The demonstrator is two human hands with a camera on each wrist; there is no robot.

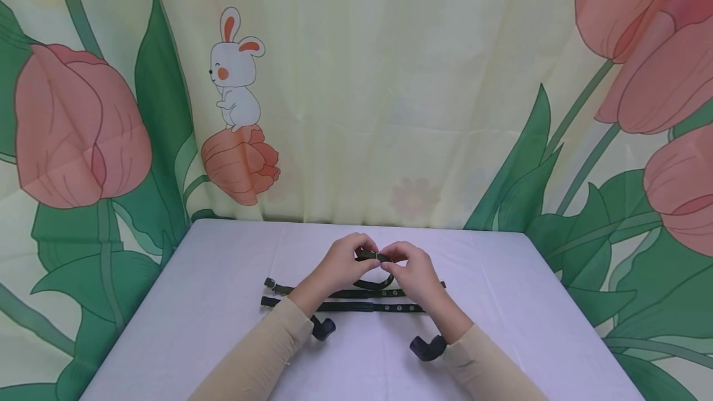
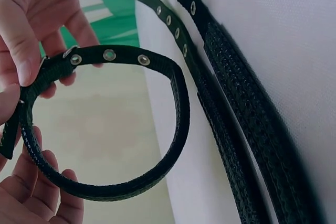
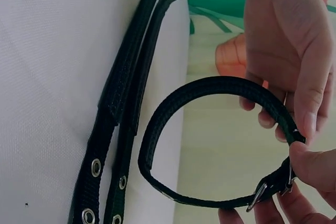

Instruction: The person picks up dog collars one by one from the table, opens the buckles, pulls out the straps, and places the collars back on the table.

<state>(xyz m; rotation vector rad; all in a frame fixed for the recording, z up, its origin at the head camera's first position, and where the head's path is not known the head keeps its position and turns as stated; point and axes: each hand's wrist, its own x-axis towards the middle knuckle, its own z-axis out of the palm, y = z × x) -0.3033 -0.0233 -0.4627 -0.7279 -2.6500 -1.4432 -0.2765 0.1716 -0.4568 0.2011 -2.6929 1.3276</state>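
Ahead of me, both hands hold up a black collar (image 1: pixel 374 284) bent into a closed loop over the table. My left hand (image 1: pixel 344 260) pinches it between thumb and fingers, and my right hand (image 1: pixel 412 270) pinches it close beside, fingertips nearly meeting. In the left wrist view, metal eyelets run along the collar (image 2: pixel 126 56), and a short strap end (image 2: pixel 8 135) sticks out below the left thumb. A metal buckle (image 3: pixel 258 196) shows by the right fingers in the right wrist view. The fingers partly hide the join.
Two more black collars, a rear one (image 1: pixel 351 294) and a front one (image 1: pixel 348 307), lie stretched side by side on the white-covered table (image 1: pixel 223 351), below the hands. Black curved pieces (image 1: pixel 427 348) sit at the wrists. A printed curtain (image 1: pixel 390 110) hangs behind the table.
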